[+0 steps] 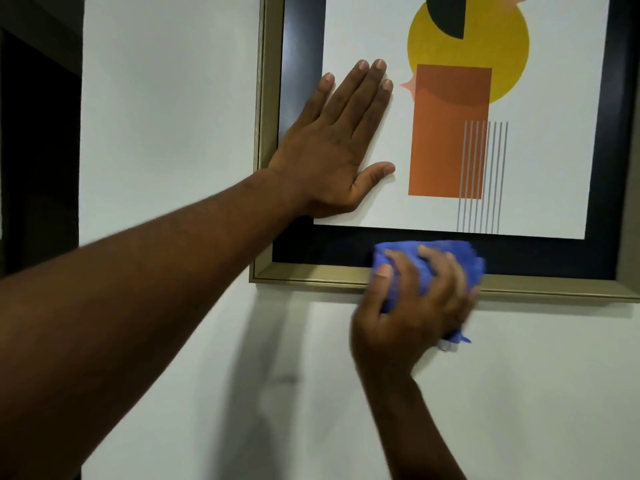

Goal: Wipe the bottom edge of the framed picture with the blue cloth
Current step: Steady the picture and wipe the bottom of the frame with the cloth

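Blue cloth (429, 268), soft and bunched, is pressing on the picture (450, 133)'s bottom edge (311, 273) near its middle, the right hand (412, 306)'s grip closing around it. The left hand (332, 150) is lying flat, fingers spread, steadying the probably light, swing-prone picture.

Gold-framed picture (266, 98) hanging on wall, bunched blue cloth (429, 268) pressed on its bottom edge (311, 273)

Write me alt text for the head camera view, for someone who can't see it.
A person's right hand presses a bunched blue cloth against the gold bottom edge of a framed picture hanging on a white wall. The left hand lies flat, fingers spread, on the lower left of the abstract print.
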A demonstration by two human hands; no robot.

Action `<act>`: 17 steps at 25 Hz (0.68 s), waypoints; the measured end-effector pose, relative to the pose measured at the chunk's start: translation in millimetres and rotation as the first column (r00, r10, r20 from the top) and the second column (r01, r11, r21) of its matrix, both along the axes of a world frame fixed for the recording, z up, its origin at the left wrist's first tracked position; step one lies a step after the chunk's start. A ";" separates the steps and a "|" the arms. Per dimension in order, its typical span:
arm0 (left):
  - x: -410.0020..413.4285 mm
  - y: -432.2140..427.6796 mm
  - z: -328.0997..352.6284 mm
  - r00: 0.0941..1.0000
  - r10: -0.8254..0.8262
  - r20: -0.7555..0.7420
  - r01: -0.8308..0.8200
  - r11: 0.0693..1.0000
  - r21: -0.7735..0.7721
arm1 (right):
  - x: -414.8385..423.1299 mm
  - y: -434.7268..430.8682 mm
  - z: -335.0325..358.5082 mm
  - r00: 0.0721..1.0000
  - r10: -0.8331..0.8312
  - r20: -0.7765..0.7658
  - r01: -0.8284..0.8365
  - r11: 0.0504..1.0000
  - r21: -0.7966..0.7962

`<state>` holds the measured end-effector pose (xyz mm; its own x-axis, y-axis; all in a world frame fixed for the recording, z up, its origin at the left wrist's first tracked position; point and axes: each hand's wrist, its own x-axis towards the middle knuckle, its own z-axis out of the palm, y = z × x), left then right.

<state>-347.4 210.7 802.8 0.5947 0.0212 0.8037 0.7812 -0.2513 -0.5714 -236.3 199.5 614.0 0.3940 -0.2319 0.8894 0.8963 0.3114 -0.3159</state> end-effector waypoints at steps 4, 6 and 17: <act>1.4 -0.1 -3.8 0.997 -0.005 -0.071 0.007 1.000 0.028 | -66.7 -0.7 -4.8 0.950 0.079 0.302 -0.041 0.991 -0.130; -3.4 0.6 -2.6 0.992 -0.012 -0.129 0.017 0.999 0.038 | -48.9 0.1 -3.3 0.932 0.095 0.349 -0.040 0.986 -0.160; -3.0 4.6 -8.0 0.986 -0.007 -0.168 0.019 0.997 0.073 | -51.5 3.4 3.3 0.986 0.017 0.165 0.004 0.993 -0.122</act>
